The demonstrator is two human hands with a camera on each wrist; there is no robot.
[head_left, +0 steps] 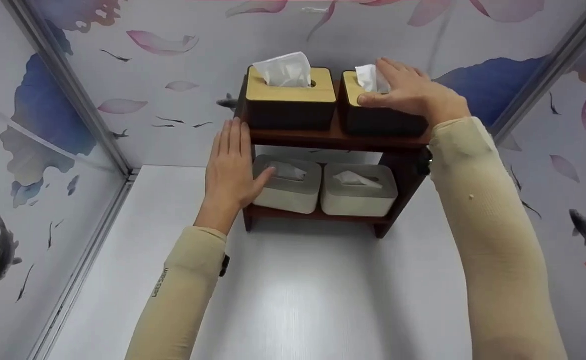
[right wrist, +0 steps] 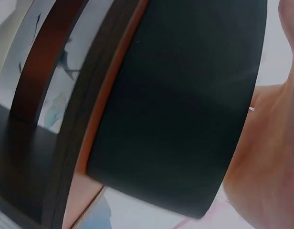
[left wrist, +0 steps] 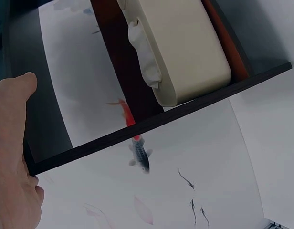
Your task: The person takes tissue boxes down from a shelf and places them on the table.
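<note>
Our left hand (head_left: 230, 172), fingers straight, lies along the reddish-brown wooden shelf (head_left: 340, 141); our right hand (head_left: 408, 92) spreads open over the rectangular yellow-lidded black tissue box (head_left: 383, 121) atop it. We'd best press evenly.

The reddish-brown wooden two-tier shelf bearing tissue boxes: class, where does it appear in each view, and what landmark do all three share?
Head: upper middle, slightly right of centre, the reddish-brown wooden two-tier shelf.
Left wrist: tilted across the upper part, partly cut off.
Right wrist: slanting through the left half, partly cut off.
Shared landmark: the white wall printed with fish.
</note>
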